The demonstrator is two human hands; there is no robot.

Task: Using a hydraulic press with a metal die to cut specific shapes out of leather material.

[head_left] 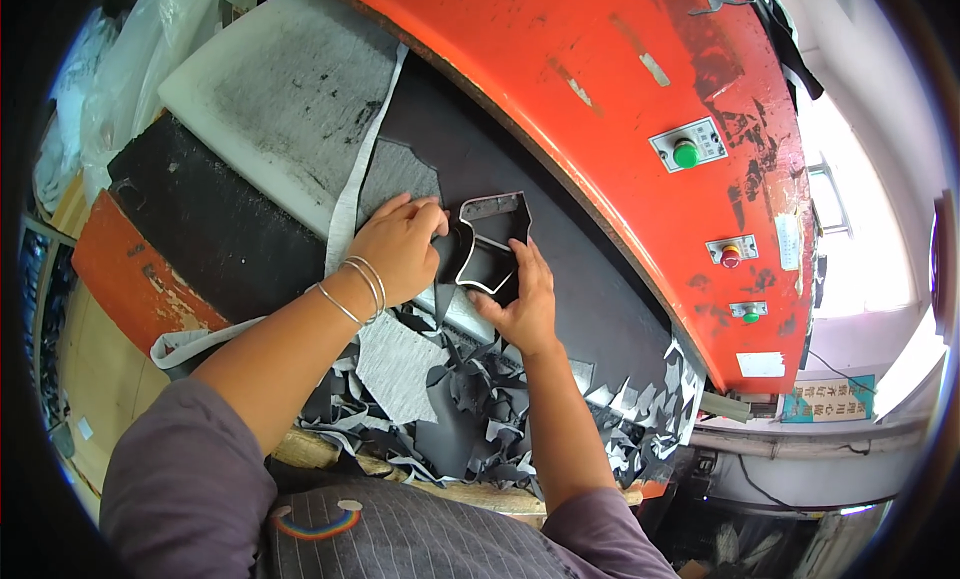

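A metal cutting die (493, 241), an open outline with a crossbar, stands on a dark sheet of material (590, 299). My right hand (522, 304) grips its right and near side, the thumb at the lower edge and the fingers on the far wall. Just left of the die is my left hand (398, 241), its fingers curled in beside the die's left wall; what they pinch, if anything, is hidden. Beyond that hand lies a grey piece of the material (398, 171). Bangles circle my left wrist.
A red press beam (600, 109) with green and red buttons slants across the far right. Dark and grey offcuts (480, 409) heap up in front of me. A whitish cutting board (275, 99) lies far left, with clear plastic bags (150, 69) beyond it.
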